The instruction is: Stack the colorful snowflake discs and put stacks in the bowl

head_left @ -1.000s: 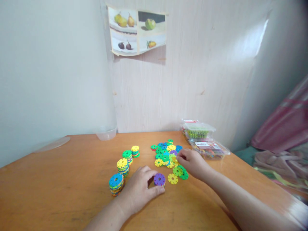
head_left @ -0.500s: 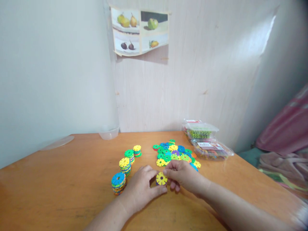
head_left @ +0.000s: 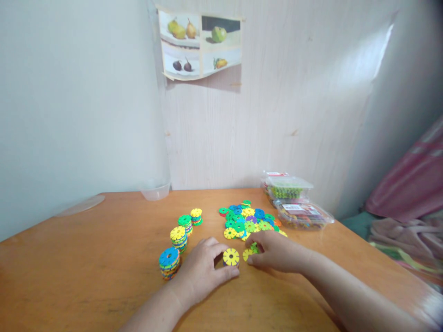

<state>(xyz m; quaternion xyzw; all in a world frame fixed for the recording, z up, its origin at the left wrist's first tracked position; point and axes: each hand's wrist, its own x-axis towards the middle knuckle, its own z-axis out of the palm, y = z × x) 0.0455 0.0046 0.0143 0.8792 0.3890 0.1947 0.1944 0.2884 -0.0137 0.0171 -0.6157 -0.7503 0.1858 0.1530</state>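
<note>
My left hand (head_left: 204, 269) curls around a short stack of notched plastic discs (head_left: 230, 257) with a yellow one on top. Its index finger is behind the stack and its thumb in front. Just to the right, my right hand (head_left: 273, 251) has its thumb and index finger apart over a yellow disc (head_left: 247, 254) and a green disc (head_left: 254, 247). The thumb tip meets the yellow disc's edge; the other fingers are partly hidden. Beyond the right hand spreads a pile of loose notched discs (head_left: 249, 226) in several colours.
Several disc stacks stand in a slanting row on the left, the nearest a blue-topped stack (head_left: 169, 263). At the back are a clear bowl (head_left: 155, 191) and a flat lid (head_left: 81, 205). Clear plastic boxes (head_left: 304, 216) sit at the back right of the wooden table (head_left: 86, 272).
My right hand has come off the yellow-topped stack and shifted right, its thumb and index finger spreading. A yellow and a green disc now show between them. My left hand stays around the stack.
</note>
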